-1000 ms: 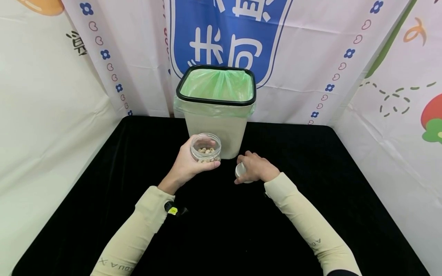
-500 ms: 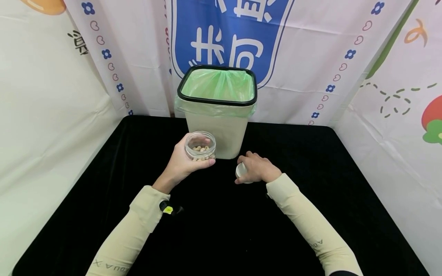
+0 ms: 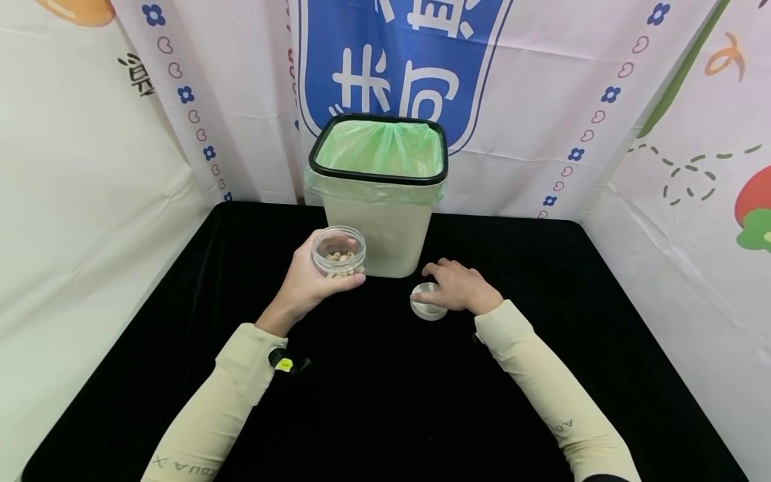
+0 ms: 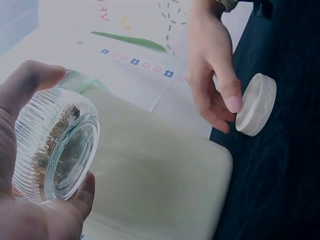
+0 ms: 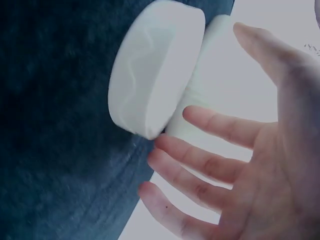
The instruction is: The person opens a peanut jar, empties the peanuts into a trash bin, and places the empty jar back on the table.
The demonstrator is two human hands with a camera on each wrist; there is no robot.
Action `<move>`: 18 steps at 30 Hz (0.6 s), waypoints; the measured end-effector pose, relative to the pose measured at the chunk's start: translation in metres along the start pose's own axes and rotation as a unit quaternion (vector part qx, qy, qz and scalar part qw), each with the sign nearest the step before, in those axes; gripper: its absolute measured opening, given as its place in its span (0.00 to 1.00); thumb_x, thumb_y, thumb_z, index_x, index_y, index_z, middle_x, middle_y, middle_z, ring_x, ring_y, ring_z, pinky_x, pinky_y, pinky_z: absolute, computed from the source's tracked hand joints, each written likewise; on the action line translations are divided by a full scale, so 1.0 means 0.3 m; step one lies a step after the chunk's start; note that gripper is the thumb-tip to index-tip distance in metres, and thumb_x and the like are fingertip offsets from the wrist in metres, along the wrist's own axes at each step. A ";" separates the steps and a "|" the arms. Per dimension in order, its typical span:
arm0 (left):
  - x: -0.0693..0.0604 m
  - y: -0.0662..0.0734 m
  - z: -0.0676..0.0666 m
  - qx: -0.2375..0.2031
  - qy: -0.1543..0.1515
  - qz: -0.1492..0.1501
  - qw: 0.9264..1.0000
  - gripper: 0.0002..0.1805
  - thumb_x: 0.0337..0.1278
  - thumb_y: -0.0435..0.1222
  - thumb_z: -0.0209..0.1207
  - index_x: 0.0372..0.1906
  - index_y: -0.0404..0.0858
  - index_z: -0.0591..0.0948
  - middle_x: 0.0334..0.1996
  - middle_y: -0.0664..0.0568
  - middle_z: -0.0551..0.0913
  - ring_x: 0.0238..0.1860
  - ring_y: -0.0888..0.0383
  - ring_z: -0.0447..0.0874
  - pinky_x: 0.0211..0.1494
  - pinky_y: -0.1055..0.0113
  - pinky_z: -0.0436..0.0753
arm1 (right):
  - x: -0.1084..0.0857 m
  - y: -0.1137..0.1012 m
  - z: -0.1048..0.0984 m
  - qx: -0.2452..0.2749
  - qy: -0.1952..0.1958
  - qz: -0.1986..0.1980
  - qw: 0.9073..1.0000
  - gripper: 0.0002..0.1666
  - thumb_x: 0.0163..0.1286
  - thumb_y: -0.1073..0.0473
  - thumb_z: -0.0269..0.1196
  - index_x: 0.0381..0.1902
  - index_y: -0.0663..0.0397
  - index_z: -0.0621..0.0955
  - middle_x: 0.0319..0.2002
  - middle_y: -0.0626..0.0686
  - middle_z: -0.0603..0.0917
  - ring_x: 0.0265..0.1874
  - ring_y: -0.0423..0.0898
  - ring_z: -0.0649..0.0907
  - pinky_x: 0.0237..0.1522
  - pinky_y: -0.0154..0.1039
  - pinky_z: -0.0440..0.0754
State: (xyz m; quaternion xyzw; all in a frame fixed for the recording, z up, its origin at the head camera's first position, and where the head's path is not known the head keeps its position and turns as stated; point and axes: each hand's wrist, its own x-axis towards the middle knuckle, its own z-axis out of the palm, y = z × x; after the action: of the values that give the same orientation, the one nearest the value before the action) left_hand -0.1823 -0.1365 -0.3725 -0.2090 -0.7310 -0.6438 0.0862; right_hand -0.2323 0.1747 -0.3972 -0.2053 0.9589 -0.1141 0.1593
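Observation:
A clear ribbed jar [image 3: 338, 250] without its lid, holding several small pale pieces, is gripped by the left hand [image 3: 307, 274] above the table, in front of the bin. In the left wrist view the fingers and thumb curl round the jar [image 4: 60, 145]. A round whitish lid [image 3: 429, 309] lies on the black cloth. Over its right side hovers the right hand [image 3: 460, 286], fingers spread and holding nothing. The right wrist view shows the lid [image 5: 155, 70] beside the relaxed fingers of the right hand [image 5: 260, 150]; whether a fingertip touches it, I cannot tell.
A pale bin [image 3: 391, 234] with a black rim and green liner stands at the back middle of the black-covered table [image 3: 385, 402]. Printed white curtains [image 3: 512, 100] hang behind and on both sides.
The left hand has moved left with the jar, slightly away from the lid. The right hand has let go of the lid and shifted a little right, with its fingers opening.

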 end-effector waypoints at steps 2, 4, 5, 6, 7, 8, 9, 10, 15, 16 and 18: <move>-0.002 0.002 -0.007 0.001 0.002 -0.001 1.000 0.40 0.41 0.25 0.81 0.64 0.35 0.76 0.58 0.40 0.85 0.59 0.56 0.83 0.61 0.76 0.80 | -0.005 0.003 -0.014 -0.002 0.016 -0.004 1.000 0.44 0.73 0.23 0.57 0.74 0.45 0.76 0.67 0.59 0.79 0.62 0.57 0.82 0.57 0.63 0.83; -0.003 0.001 -0.013 0.001 0.003 -0.003 1.000 0.40 0.42 0.25 0.80 0.64 0.35 0.76 0.59 0.40 0.85 0.59 0.56 0.83 0.61 0.76 0.80 | -0.012 0.003 -0.028 -0.008 0.038 -0.007 0.999 0.44 0.74 0.24 0.56 0.72 0.47 0.77 0.66 0.59 0.80 0.60 0.58 0.83 0.55 0.63 0.84; -0.003 0.001 -0.016 0.000 0.004 -0.003 1.000 0.40 0.42 0.25 0.80 0.64 0.35 0.76 0.59 0.40 0.84 0.59 0.57 0.83 0.61 0.76 0.81 | -0.015 0.003 -0.035 -0.012 0.050 -0.009 0.999 0.44 0.74 0.24 0.56 0.72 0.48 0.77 0.65 0.59 0.81 0.59 0.57 0.84 0.54 0.63 0.84; -0.004 0.003 -0.019 -0.001 0.004 -0.002 1.000 0.40 0.42 0.24 0.80 0.64 0.35 0.76 0.59 0.40 0.84 0.59 0.57 0.83 0.60 0.76 0.81 | -0.017 0.004 -0.042 -0.017 0.062 -0.011 0.998 0.43 0.74 0.24 0.55 0.71 0.48 0.78 0.64 0.59 0.82 0.58 0.57 0.84 0.53 0.63 0.85; -0.003 0.003 -0.022 -0.002 0.005 -0.002 1.000 0.40 0.42 0.24 0.80 0.64 0.35 0.76 0.58 0.40 0.84 0.59 0.57 0.83 0.60 0.76 0.81 | -0.019 0.004 -0.049 -0.022 0.075 -0.013 0.997 0.43 0.74 0.24 0.55 0.70 0.49 0.79 0.63 0.58 0.82 0.57 0.57 0.85 0.53 0.62 0.85; -0.003 0.003 -0.026 -0.002 0.006 -0.001 1.000 0.40 0.42 0.24 0.80 0.64 0.35 0.76 0.58 0.40 0.84 0.59 0.57 0.83 0.60 0.76 0.81 | -0.022 0.004 -0.057 -0.026 0.086 -0.014 0.996 0.43 0.75 0.24 0.55 0.69 0.49 0.79 0.62 0.58 0.83 0.57 0.57 0.85 0.52 0.62 0.86; -0.003 0.003 -0.029 -0.002 0.007 -0.001 1.000 0.40 0.42 0.24 0.80 0.64 0.35 0.76 0.58 0.40 0.84 0.59 0.57 0.83 0.60 0.76 0.81 | -0.024 0.005 -0.065 -0.027 0.097 -0.014 0.995 0.42 0.75 0.25 0.55 0.68 0.50 0.80 0.61 0.57 0.83 0.56 0.56 0.86 0.52 0.61 0.86; -0.002 0.003 -0.032 -0.002 0.007 -0.001 1.000 0.40 0.42 0.24 0.80 0.64 0.34 0.76 0.58 0.40 0.84 0.59 0.57 0.83 0.60 0.76 0.81 | -0.025 0.005 -0.073 -0.027 0.105 -0.013 0.994 0.41 0.75 0.25 0.55 0.68 0.50 0.80 0.61 0.56 0.84 0.55 0.56 0.86 0.52 0.61 0.86; -0.002 0.005 -0.050 0.003 0.014 -0.004 1.000 0.40 0.42 0.24 0.80 0.65 0.35 0.76 0.58 0.40 0.84 0.59 0.57 0.83 0.59 0.77 0.81 | -0.037 0.003 -0.119 -0.018 0.134 -0.013 0.991 0.38 0.76 0.27 0.57 0.64 0.51 0.82 0.58 0.54 0.86 0.52 0.54 0.87 0.52 0.59 0.87; -0.002 0.006 -0.054 0.004 0.016 -0.004 1.000 0.40 0.42 0.23 0.80 0.65 0.35 0.76 0.58 0.41 0.84 0.59 0.57 0.83 0.59 0.77 0.81 | -0.040 0.002 -0.129 -0.016 0.139 -0.014 0.990 0.38 0.76 0.28 0.57 0.63 0.51 0.83 0.57 0.54 0.86 0.52 0.54 0.87 0.52 0.58 0.87; -0.003 0.007 -0.061 0.004 0.019 -0.003 1.000 0.40 0.42 0.23 0.80 0.65 0.35 0.76 0.57 0.41 0.85 0.59 0.57 0.83 0.59 0.77 0.81 | -0.045 0.000 -0.150 -0.015 0.148 -0.015 0.989 0.36 0.76 0.28 0.56 0.62 0.51 0.83 0.56 0.54 0.87 0.52 0.53 0.87 0.51 0.58 0.87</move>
State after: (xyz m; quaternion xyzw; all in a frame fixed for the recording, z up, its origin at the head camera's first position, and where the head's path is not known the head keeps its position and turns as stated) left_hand -0.1833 -0.1545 -0.3682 -0.1944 -0.7327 -0.6447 0.0986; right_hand -0.2365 0.1875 -0.3521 -0.2030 0.9703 -0.1309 0.0108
